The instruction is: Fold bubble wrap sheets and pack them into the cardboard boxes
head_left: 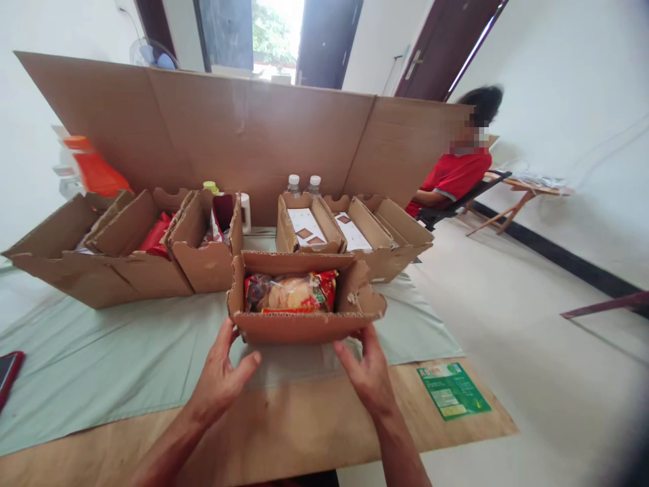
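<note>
One box (299,329) of snacks (291,294), with the left hand (220,372) and right hand (369,379) at its near lower corners.
The hands are apart from each other, thumbs spread away from the box; whether the fingers grip it cannot be told (their tips are hidden). The box is in front of the gap between the left boxes (152,274) and right boxes (395,260), over the cloth (136,365), though whether it rests there is unclear. The step in hand looks like steadying or shifting the box; a next move would call for even support at both ends, keeping the snacks inside.
</note>
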The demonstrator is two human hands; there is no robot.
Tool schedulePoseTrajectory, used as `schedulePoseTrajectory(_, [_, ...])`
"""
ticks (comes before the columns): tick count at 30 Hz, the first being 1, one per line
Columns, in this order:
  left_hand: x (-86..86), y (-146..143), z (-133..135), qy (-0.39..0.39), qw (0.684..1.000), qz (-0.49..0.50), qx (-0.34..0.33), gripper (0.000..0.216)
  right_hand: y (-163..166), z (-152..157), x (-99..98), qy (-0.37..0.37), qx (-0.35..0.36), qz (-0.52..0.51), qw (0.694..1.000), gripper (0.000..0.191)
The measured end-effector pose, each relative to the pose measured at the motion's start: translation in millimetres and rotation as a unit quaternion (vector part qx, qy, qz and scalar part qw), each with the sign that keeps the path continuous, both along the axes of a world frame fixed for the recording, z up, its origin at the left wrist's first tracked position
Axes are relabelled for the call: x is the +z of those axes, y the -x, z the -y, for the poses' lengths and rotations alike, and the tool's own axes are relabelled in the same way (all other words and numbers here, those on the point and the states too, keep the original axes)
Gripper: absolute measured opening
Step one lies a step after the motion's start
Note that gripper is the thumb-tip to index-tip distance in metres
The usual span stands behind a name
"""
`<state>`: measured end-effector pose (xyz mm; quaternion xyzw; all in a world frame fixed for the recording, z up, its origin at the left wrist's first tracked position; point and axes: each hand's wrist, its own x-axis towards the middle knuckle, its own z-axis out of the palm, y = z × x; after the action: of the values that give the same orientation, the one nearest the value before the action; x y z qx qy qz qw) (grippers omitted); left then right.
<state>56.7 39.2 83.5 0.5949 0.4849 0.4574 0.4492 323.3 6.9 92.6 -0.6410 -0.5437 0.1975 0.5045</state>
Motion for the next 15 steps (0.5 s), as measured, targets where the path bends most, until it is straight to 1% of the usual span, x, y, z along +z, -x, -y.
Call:
schedulePoseTrajectory(2, [-5.5,-1.1,-11.9,0.011,1.000,-0.003,-0.007,0.070,-1.6,-22.9,-2.3,0.013,0.008,-0.034,0.999,0.054])
schedulePoseTrajectory(4, [-14.9,-1.7,-15.6,0.018,1.000,-0.007,-0.006,0.074,-4.1,-31.3,-11.2,0.047,0.004,-0.054,0.997,0.054])
schedulePoseTrajectory(7, [-31.7,-2.6,-10.0,0.025,1.000,-0.006,0.018,0.072,-7.2,-27.0,-26.0,0.080,-0.002,-0.057,0.995,0.058])
schedulePoseTrajectory(10, [-44.5,-6.1,-1.5,0.037,0.998,-0.016,0.038,0.075,-8.0,-20.0,-32.0,0.073,-0.004,-0.057,0.996,0.058])
schedulePoseTrajectory(13, [-49.9,-15.0,2.2,0.053,0.998,-0.015,0.034,0.079,-10.4,-18.3,-31.8,0.064,-0.030,-0.055,0.996,0.051])
schedulePoseTrajectory(15, [-48.9,-24.3,0.6,0.060,0.998,-0.010,0.018,0.080,-14.7,-19.5,-32.1,0.065,-0.052,-0.054,0.995,0.049])
